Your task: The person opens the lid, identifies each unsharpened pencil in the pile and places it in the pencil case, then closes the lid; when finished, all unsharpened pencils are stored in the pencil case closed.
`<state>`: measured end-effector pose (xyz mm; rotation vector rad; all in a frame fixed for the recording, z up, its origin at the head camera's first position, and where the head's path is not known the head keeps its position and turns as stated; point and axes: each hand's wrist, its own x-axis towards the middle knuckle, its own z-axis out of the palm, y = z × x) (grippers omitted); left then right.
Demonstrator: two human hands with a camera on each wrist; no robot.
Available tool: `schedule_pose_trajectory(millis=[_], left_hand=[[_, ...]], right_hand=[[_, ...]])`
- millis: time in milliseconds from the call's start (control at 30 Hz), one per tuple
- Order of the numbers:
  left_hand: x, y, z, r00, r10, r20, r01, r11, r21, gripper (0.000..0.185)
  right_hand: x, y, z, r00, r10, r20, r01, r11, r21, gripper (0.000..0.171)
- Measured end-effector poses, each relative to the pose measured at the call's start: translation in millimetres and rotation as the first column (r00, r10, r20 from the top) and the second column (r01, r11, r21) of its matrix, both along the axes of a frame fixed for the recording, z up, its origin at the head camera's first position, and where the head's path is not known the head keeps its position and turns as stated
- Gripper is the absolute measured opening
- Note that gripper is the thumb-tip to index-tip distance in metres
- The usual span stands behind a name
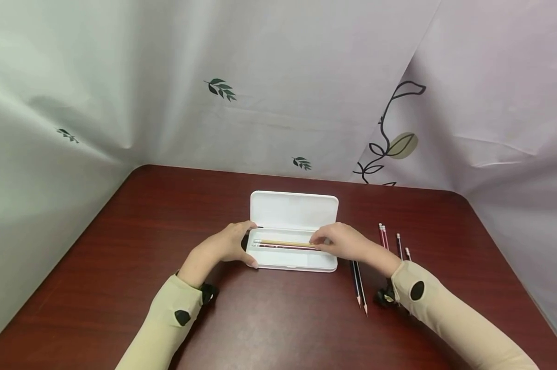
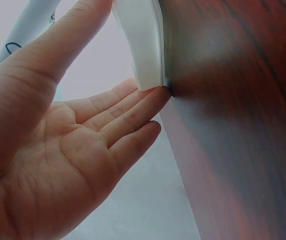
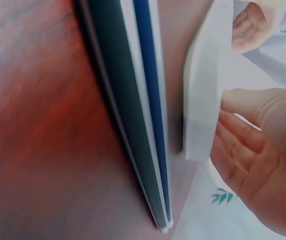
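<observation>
A white pencil case (image 1: 292, 260) lies with its lid (image 1: 293, 211) raised toward the back. My left hand (image 1: 223, 244) holds its left end, thumb on the front corner and fingers at the back; the left wrist view shows the fingertips against the case end (image 2: 150, 60). Inside the case lie a yellow pencil (image 1: 283, 242) and a dark red pencil (image 1: 283, 247), side by side. Over the right end, my right hand (image 1: 345, 241) pinches at the pencils' right ends, which its fingers hide. The case wall covers those fingertips in the right wrist view.
Right of the case lie two dark pencils (image 1: 357, 288), points toward me. Farther right are two pinkish-red pencils (image 1: 383, 236), a dark pencil (image 1: 400, 246) and another pencil (image 1: 408, 253), partly behind my right forearm. A white leaf-print curtain (image 1: 269, 123) hangs behind the reddish-brown table (image 1: 278, 318).
</observation>
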<state>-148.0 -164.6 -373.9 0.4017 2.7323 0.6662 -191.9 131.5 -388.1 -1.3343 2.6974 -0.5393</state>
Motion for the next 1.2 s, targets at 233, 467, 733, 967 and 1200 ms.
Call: schedule_pose_trajectory(millis=[233, 467, 733, 967, 1200], left_hand=[[0.1, 0, 0.3, 1.0, 0.001, 0.002, -0.001, 1.0, 0.005, 0.088], [-1.0, -1, -2.0, 1.0, -0.002, 0.0, 0.002, 1.0, 0.011, 0.087], [-1.8, -1, -3.4, 1.0, -0.006, -0.003, 0.006, 1.0, 0.011, 0.087], [-2.0, -1, -4.1, 1.0, -0.007, -0.001, 0.007, 1.0, 0.01, 0.088], [-2.6, 0, -3.8, 1.0, -0.005, -0.003, 0.005, 1.0, 0.011, 0.088]], right_hand=[[0.2, 17, 6.7, 0.997, 0.012, 0.072, -0.01, 1.0, -0.027, 0.016], [2.2, 44, 11.8, 0.997, -0.042, 0.062, 0.046, 0.997, -0.057, 0.019], [8.0, 87, 10.6, 0.982, -0.172, 0.072, 0.179, 0.98, -0.093, 0.019], [17.2, 118, 6.0, 0.963, -0.252, 0.099, 0.264, 0.956, -0.129, 0.016], [27.1, 138, 4.8, 0.94, -0.313, 0.138, 0.328, 0.939, -0.102, 0.017]])
